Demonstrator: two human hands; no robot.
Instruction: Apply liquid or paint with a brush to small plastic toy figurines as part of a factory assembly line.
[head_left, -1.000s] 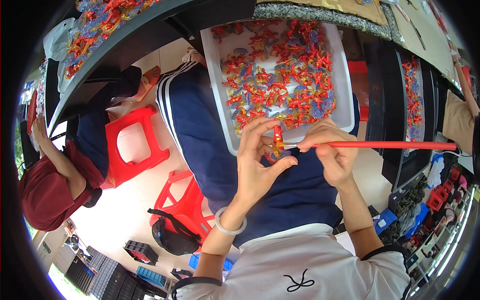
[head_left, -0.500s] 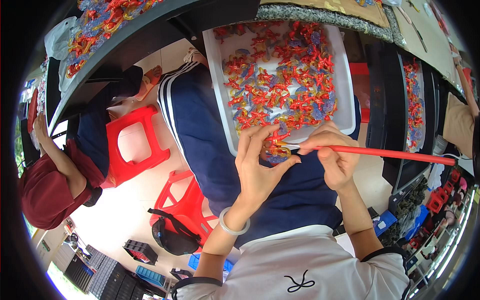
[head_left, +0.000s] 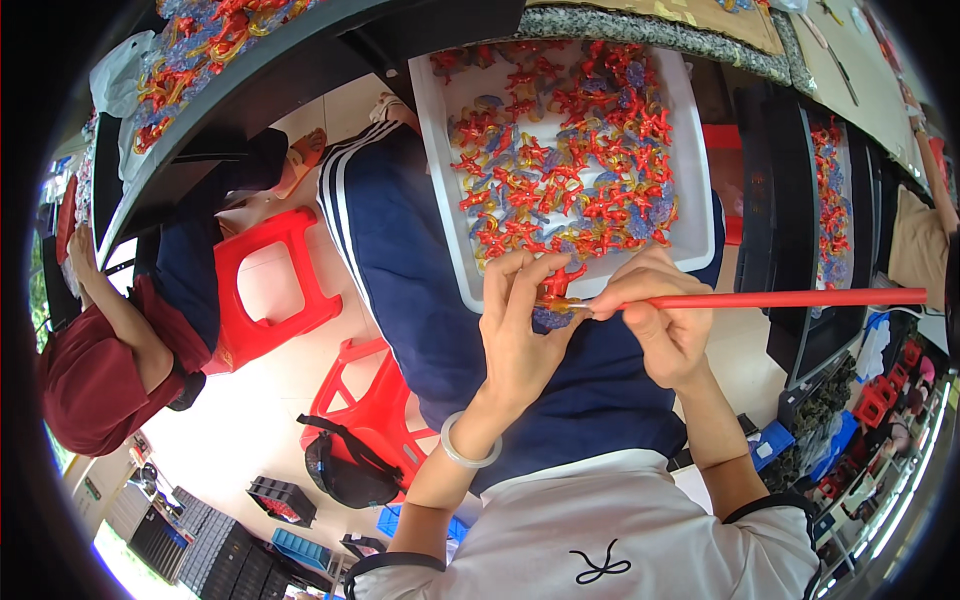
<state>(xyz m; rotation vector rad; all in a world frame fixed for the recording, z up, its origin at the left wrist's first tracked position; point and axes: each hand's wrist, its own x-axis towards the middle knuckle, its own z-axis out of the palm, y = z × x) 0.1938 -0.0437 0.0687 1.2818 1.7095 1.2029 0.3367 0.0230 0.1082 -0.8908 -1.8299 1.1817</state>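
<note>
My left hand [head_left: 520, 340] pinches a small plastic figure [head_left: 562, 284] in red, yellow and translucent blue, between thumb and fingers. In my right hand [head_left: 668, 330] is a slim paintbrush with a long red handle [head_left: 790, 298], gripped like a pen close to its metal end. Its tip meets the yellowish part of the figure, above the blue base; my fingers partly hide the contact. Just beyond both hands, a white tray [head_left: 449, 205] rests across my lap, with many loose red, yellow and blue pieces [head_left: 600, 165] spread over its bottom.
A dark-edged worktop [head_left: 270, 75] with a heap of similar pieces lies at the upper left. Red plastic stools [head_left: 325, 285] stand left of my legs, one bearing a black bag [head_left: 345, 465]. Another person in a maroon top [head_left: 110, 365] works at far left. More pieces fill a tray [head_left: 830, 215] at right.
The brush handle has swung up to nearly level, and its tip has shifted slightly left and down on the figure. My left fingers have turned the figure a little.
</note>
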